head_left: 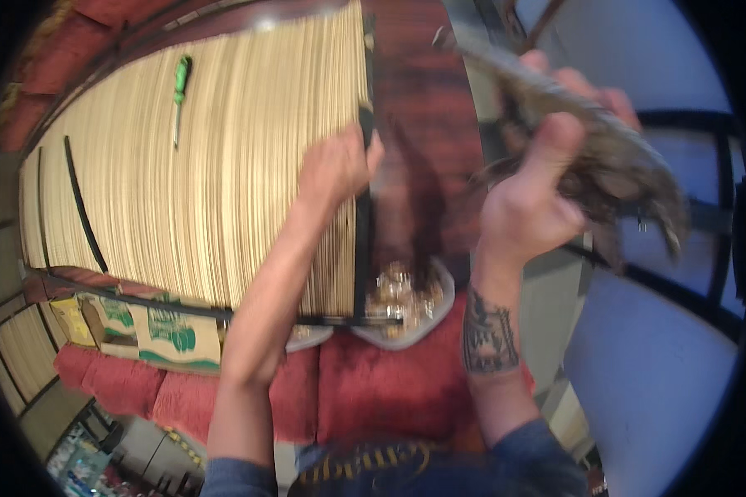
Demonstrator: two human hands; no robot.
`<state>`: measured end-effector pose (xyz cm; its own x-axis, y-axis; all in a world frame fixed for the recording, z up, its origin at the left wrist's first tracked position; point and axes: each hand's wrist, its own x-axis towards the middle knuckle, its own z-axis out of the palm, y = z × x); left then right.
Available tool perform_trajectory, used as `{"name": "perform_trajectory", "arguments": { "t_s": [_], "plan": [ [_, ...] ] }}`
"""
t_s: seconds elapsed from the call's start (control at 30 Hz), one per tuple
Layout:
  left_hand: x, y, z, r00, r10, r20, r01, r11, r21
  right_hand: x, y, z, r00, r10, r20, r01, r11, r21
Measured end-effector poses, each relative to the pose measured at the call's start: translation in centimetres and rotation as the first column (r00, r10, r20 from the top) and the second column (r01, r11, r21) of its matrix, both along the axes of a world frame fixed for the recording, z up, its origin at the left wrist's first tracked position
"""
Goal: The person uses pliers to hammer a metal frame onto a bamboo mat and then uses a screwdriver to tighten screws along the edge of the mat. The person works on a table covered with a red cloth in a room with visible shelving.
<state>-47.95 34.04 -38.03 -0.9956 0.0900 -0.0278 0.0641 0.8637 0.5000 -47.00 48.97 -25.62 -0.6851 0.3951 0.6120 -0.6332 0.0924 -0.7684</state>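
A wide pale panel [207, 182] of many thin, close-set strips lies before me, with a dark edging strip [362, 240] along its right side. My left hand [336, 170] is closed at that edge, its fingers curled over the dark strip. Off to the right, my right hand [530, 190] grips a bulky grey metal tool [622, 157] in the air. Motion blurs the tool, so I cannot make out its kind. On the panel's upper part rests a green-handled screwdriver [180, 79], apart from both hands.
Beside the panel is a reddish-brown wooden surface [439, 91]. A clear plastic tub [414, 331] of small shiny pieces stands at its near end. Red padded upholstery [373, 389] and a printed cardboard box [157, 331] lie nearer me. Two black strips cross the panel's left part.
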Motion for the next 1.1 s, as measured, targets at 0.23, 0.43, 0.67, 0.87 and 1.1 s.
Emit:
{"name": "perform_trajectory", "arguments": {
  "t_s": [0.23,0.43,0.67,0.87,1.1],
  "plan": [
    [1.0,0.3,-1.8,0.991,0.042,-0.129,-0.043,0.999,-0.003,-0.8,1.1,-6.5,0.994,-0.040,0.106,-0.017,0.871,0.491],
    [-1.6,-0.3,-0.4,0.992,-0.006,0.127,0.025,0.989,-0.146,1.9,4.5,-2.0,0.854,0.107,0.509,-0.030,0.987,-0.156],
    [-3.1,-0.4,-1.7,0.989,0.033,0.145,-0.003,0.979,-0.204,2.1,9.1,-10.0,0.232,0.390,0.891,-0.351,0.888,-0.297],
    [-0.5,1.3,-0.4,0.950,0.085,0.300,0.010,0.953,-0.301,1.5,7.8,-14.5,0.169,0.328,0.930,-0.455,0.863,-0.221],
    [0.7,0.8,-0.2,0.935,0.069,0.348,0.003,0.979,-0.203,0.8,8.2,-15.1,0.456,-0.066,0.888,-0.582,0.733,0.353]
  ]
}}
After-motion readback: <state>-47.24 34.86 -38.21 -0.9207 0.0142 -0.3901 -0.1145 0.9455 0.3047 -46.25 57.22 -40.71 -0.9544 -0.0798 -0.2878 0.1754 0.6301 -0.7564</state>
